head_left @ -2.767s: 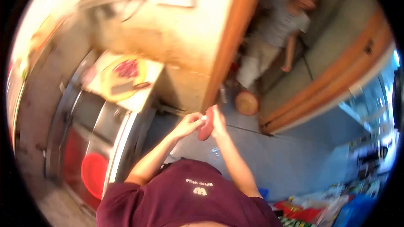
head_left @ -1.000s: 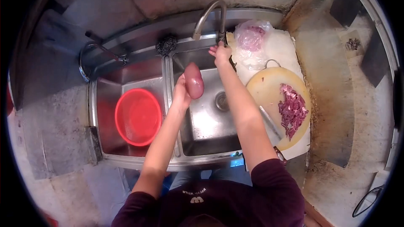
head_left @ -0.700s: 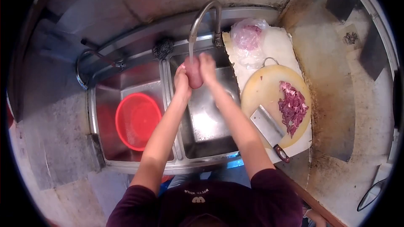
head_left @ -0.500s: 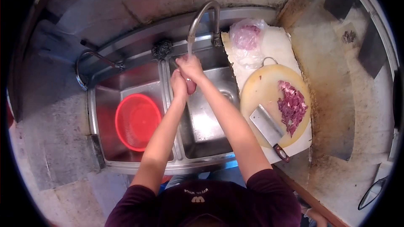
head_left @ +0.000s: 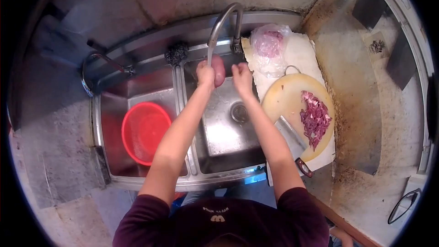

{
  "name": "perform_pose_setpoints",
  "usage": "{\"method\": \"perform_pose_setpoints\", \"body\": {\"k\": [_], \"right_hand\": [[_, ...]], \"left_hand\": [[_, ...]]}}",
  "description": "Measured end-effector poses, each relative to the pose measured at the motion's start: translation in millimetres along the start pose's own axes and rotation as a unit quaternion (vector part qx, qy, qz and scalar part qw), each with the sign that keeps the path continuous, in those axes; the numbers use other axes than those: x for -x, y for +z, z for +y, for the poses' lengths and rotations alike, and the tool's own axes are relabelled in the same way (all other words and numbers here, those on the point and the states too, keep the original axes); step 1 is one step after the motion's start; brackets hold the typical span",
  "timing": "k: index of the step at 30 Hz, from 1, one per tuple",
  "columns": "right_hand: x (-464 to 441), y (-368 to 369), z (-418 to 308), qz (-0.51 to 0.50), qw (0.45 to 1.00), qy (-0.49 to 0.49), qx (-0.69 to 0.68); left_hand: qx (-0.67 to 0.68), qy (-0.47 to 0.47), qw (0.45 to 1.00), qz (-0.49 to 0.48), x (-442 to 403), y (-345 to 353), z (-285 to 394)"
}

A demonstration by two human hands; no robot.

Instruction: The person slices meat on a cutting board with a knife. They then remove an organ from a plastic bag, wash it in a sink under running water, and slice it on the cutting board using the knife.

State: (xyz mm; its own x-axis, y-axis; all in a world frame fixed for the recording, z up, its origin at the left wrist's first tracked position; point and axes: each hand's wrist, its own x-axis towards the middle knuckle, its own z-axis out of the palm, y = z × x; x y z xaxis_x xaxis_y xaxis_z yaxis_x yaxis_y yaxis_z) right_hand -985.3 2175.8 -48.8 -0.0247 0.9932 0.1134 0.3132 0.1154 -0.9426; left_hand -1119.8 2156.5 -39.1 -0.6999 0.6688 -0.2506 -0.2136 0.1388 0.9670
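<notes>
Under the tap [head_left: 222,20], my left hand [head_left: 206,75] is closed around a smooth, rounded pink piece of meat [head_left: 219,70]. Water runs from the spout onto this hand. Apart from it, to the right, my right hand [head_left: 243,78] is over the right sink basin [head_left: 222,142], near its right wall. Its fingers are loosely bent and slightly apart, and nothing shows in them.
Left of the hands, a red plastic basket [head_left: 146,132] sits in the other basin. At right, a round cutting board [head_left: 283,96] bears cut meat [head_left: 315,121] and a cleaver [head_left: 291,136]. Behind it lies a plastic bag of meat [head_left: 270,45]. A black scrubber [head_left: 176,54] rests between the basins.
My hands, earlier together around the piece of meat, have separated. The right hand has let go and moved right. The left hand has moved slightly right and up, holding the meat.
</notes>
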Motion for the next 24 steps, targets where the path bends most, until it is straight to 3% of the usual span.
{"method": "perform_pose_setpoints", "body": {"k": [2, 3, 9, 11, 14, 18, 20, 22, 24], "right_hand": [[-35.1, -6.2, -25.8, 0.036, 0.985, -0.024, 0.167], [-48.0, -5.8, -45.2, -0.007, 0.974, 0.041, 0.223], [-76.9, 8.2, -55.6, -0.008, 0.956, 0.074, 0.285], [-82.5, 14.8, -40.6, 0.009, 0.95, 0.073, 0.302], [-88.5, 7.1, -46.1, -0.044, 0.967, 0.23, 0.099], [-85.7, 1.2, -61.2, -0.036, 0.94, 0.328, -0.081], [-71.9, -1.3, -55.7, -0.062, 0.976, 0.208, 0.021], [-36.7, -11.3, -56.1, 0.003, 0.992, 0.056, 0.109], [23.7, -82.3, -79.3, -0.064, 0.986, -0.029, 0.153]], "left_hand": [[-0.122, 0.019, 0.992, -0.003, 25.5, 10.4, 46.1], [-0.194, 0.027, 0.98, -0.014, 8.9, 10.2, 34.4], [-0.18, 0.07, 0.976, -0.101, 46.7, -10.9, 81.7], [-0.123, 0.028, 0.985, -0.116, 43.3, -25.5, 66.3], [-0.09, -0.017, 0.984, -0.153, 58.0, -50.0, 55.5], [0.1, -0.165, 0.962, -0.193, 86.7, -84.0, 22.6], [0.048, -0.213, 0.959, -0.18, 100.2, -100.5, 4.7], [0.01, -0.241, 0.954, -0.179, 112.8, -111.3, -0.5], [-0.004, -0.251, 0.947, -0.2, 124.8, -107.9, -4.2]]}}
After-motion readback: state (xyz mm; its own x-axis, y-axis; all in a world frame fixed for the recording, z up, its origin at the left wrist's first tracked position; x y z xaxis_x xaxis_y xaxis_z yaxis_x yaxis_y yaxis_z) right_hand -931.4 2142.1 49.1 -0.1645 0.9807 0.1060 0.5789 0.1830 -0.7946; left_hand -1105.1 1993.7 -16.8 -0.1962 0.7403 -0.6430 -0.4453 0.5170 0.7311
